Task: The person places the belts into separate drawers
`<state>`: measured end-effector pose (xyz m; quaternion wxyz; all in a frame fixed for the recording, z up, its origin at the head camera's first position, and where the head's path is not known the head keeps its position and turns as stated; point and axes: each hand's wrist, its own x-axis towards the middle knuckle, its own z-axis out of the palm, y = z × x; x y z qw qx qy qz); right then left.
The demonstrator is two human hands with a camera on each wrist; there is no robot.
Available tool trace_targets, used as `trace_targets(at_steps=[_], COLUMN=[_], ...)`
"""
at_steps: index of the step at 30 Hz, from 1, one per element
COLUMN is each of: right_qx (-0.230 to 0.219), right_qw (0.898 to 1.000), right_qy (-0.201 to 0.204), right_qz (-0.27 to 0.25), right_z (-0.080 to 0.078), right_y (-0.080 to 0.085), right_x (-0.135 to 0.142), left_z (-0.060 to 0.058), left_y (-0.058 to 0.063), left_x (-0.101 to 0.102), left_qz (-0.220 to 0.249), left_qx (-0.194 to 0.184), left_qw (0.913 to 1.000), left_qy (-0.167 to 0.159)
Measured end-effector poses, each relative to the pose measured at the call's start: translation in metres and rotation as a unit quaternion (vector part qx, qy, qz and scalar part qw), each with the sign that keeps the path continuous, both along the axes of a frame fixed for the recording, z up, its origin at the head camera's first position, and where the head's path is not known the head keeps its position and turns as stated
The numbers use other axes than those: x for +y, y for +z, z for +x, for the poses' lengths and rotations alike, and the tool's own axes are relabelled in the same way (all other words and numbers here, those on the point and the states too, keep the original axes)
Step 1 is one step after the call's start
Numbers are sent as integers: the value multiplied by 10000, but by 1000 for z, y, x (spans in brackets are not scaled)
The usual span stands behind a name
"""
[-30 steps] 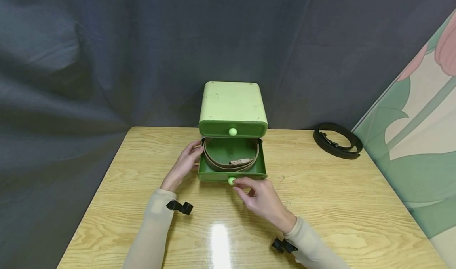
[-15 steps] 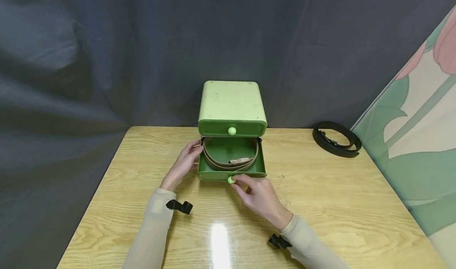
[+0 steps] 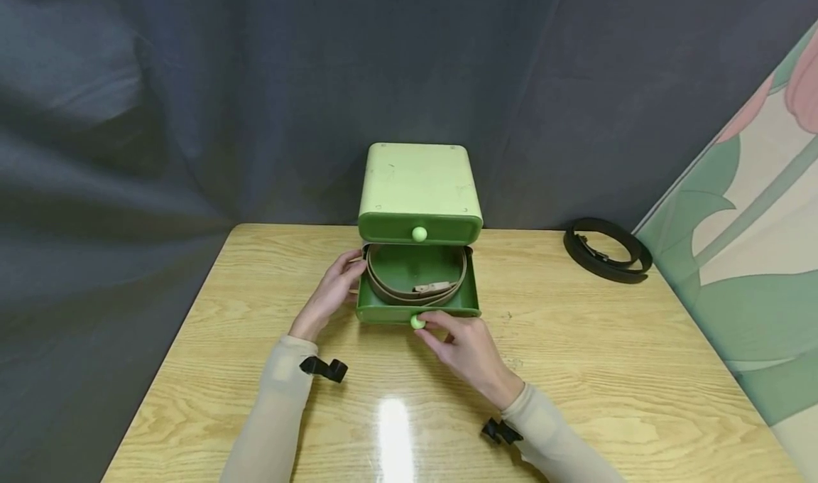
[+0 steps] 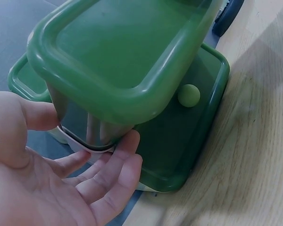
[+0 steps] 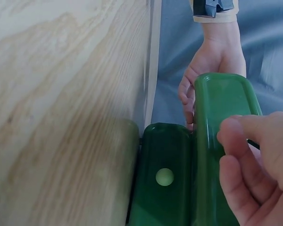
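A small pale-green cabinet (image 3: pixel 420 177) has a pulled-out dark green drawer (image 3: pixel 383 315), in which a coiled tan belt (image 3: pixel 409 300) lies. My right hand (image 3: pixel 473 355) pinches the round light-green drawer knob (image 3: pixel 417 322) between thumb and forefinger. At the drawer's left side, my left hand (image 3: pixel 329 298) rests against the cabinet with loosely bent fingers, its thumb by the drawer edge in the left wrist view. The top drawer front (image 3: pixel 447 229) is closed. Below the pulled-out one, a lower drawer front (image 5: pixel 165 207) with its own knob shows in the right wrist view.
A coiled black belt (image 3: pixel 607 273) lies at the back right of the wooden table (image 3: pixel 575 369). Behind the table hangs a dark grey curtain (image 3: pixel 307 99). A flower-patterned cloth (image 3: pixel 754 291) borders the right side.
My right hand shifts very slightly forward, its fingers closer around the knob. The left hand stays at the cabinet's side, and the drawer's position looks almost the same.
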<state>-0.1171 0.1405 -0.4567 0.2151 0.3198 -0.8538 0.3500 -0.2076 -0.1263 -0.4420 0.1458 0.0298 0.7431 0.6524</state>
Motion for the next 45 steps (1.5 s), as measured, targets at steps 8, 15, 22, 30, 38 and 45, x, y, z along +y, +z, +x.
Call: trace_targets(at_steps=[8, 15, 22, 30, 38, 45], right_qx=[-64, 26, 46, 78, 94, 31], right_qw=[9996, 9995, 9992, 9984, 9975, 9970], right_qy=[125, 97, 130, 132, 100, 36], right_qz=[-227, -295, -383, -553, -698, -778], right_z=[-1, -2, -3, -4, -4, -4], right_y=[-3, -3, -3, -5, -3, -4], right_x=[2, 2, 2, 1, 1, 1], left_z=[-1, 0, 2, 3, 3, 3], left_y=[-1, 0, 2, 3, 4, 3], left_x=[2, 2, 2, 2, 2, 3], left_qz=[-20, -29, 1, 35, 38, -50], left_qx=[-19, -26, -4, -35, 9, -49], left_qw=[10000, 9999, 10000, 9999, 10000, 9999], left_qy=[28, 95, 78, 96, 29, 90])
